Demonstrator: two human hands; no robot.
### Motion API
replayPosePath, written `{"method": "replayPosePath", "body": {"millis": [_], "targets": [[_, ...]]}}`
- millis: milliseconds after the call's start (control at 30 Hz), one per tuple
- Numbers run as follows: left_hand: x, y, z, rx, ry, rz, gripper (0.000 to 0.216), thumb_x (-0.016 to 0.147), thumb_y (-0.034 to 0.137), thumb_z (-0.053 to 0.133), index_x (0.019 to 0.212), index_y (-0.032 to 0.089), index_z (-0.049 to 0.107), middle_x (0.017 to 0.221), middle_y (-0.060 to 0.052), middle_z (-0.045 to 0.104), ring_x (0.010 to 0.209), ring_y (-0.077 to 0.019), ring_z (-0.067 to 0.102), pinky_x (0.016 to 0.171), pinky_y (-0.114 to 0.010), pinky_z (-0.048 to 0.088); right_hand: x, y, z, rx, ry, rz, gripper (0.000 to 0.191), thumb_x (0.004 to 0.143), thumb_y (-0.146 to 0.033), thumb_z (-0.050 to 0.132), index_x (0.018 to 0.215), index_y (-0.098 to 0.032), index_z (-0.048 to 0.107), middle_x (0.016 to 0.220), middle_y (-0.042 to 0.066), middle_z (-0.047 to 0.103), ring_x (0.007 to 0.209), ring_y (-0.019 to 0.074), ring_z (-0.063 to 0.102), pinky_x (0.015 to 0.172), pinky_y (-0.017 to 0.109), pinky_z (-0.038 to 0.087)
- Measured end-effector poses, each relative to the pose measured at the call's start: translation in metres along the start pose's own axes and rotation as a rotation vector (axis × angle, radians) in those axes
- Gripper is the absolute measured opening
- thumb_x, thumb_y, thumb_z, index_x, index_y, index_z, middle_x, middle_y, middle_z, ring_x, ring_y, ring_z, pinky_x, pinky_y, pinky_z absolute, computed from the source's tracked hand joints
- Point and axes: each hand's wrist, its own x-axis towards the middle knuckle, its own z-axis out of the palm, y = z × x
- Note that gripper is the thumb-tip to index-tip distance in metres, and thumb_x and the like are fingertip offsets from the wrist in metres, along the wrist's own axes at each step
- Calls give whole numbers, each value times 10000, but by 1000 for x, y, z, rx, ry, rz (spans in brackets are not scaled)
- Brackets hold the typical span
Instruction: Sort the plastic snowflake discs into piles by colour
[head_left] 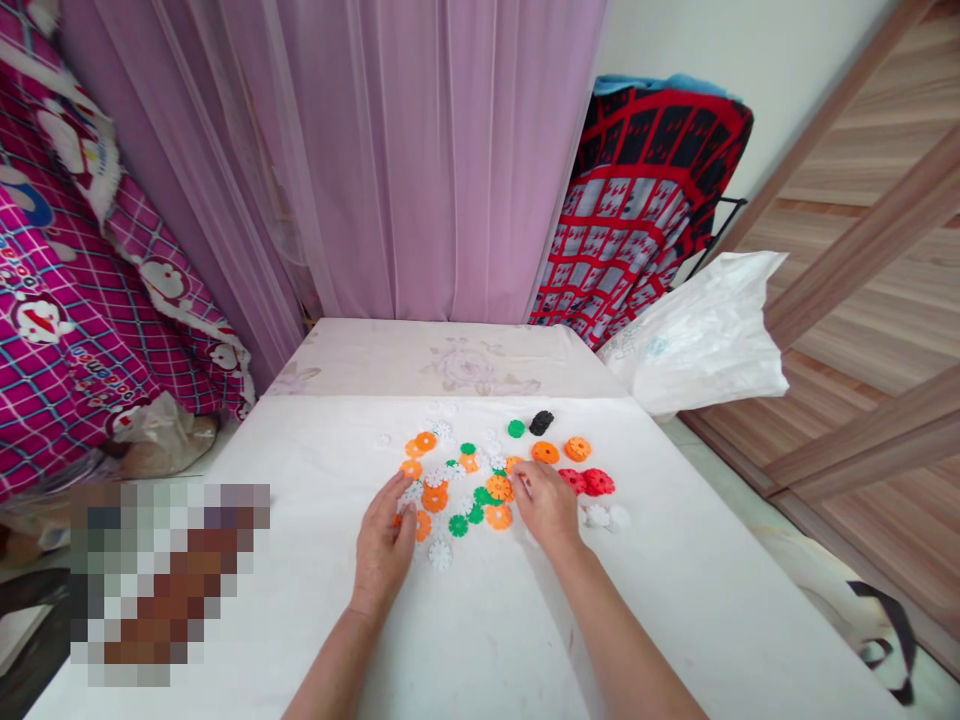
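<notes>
A loose spread of notched, flower-shaped plastic discs lies on the white table, with orange discs (435,497), green discs (458,525) and white discs (440,553) mixed together. My left hand (384,545) rests at the left edge of this spread, thumb and fingers apart, beside orange and white discs. Over the right side of the spread, my right hand (549,503) has its fingertips drawn together next to an orange disc (514,465); what they pinch, if anything, is hidden. Just beyond that hand lie red discs (598,482), partly covered by it.
Farther right are separate orange stacks (577,448), black discs (541,423), a green disc (516,429) and white discs (619,517). A white plastic bag (697,335) stands at the table's right edge. Purple curtains (442,160) hang behind; a blurred patch covers the left side.
</notes>
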Motion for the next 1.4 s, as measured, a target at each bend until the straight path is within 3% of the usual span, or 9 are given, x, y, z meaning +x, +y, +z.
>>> {"method": "replayPosePath", "body": {"millis": [167,367,500,733,933,1100,1233,1400], "targets": [[1,0,-1,18,-7,3,339,892,292,470,1194,231,611,1287,-88,628,1196,-227,583,1026,-462,471,-27,-8,6,28,-21,-5,174,846,-243,516,936,-236,665,960,32,696,883,187,608,779,278,432],[1,-1,-1,23,-4,16,347,892,295,462,1197,220,609,1277,-92,633,1190,-233,588,1020,-460,475,-17,-23,5,-105,-92,26,256,796,-357,624,997,-200,653,975,72,682,904,225,595,770,306,436],[1,-3,0,18,-2,25,349,889,289,468,1199,212,606,1284,-97,629,1192,-229,587,1019,-456,477,-9,-32,5,-158,-139,63,251,803,-322,605,1011,-187,647,977,86,682,906,235,601,762,315,429],[0,-3,0,4,-3,16,350,881,288,479,1200,223,608,1292,-90,626,1195,-229,585,1035,-466,462,-6,-31,-1,-35,-105,149,317,763,-287,621,1070,-211,613,1009,55,688,946,227,607,787,314,437],[0,-3,0,6,2,19,355,874,287,484,1201,227,608,1280,-83,634,1191,-233,588,1031,-457,467,15,13,-30,47,54,246,351,764,-325,598,1101,-226,580,1048,40,684,980,224,609,822,336,442],[1,-1,-2,22,-24,4,357,874,294,483,1203,225,605,1280,-84,635,1190,-236,589,1030,-454,468,49,72,-55,17,11,478,452,746,-377,623,1166,-226,552,1086,36,694,998,242,612,766,340,441],[2,1,-3,22,-40,2,354,880,293,479,1200,216,607,1283,-91,633,1190,-236,590,1025,-456,472,62,98,-57,7,-69,530,476,741,-378,636,1182,-227,538,1110,29,694,960,220,626,749,324,438],[1,3,-4,13,-54,-15,357,878,288,489,1212,232,602,1296,-76,627,1204,-229,580,1037,-451,465,63,106,-46,-31,-96,503,481,759,-380,616,1204,-218,533,1134,33,686,942,217,623,750,322,431]]}}
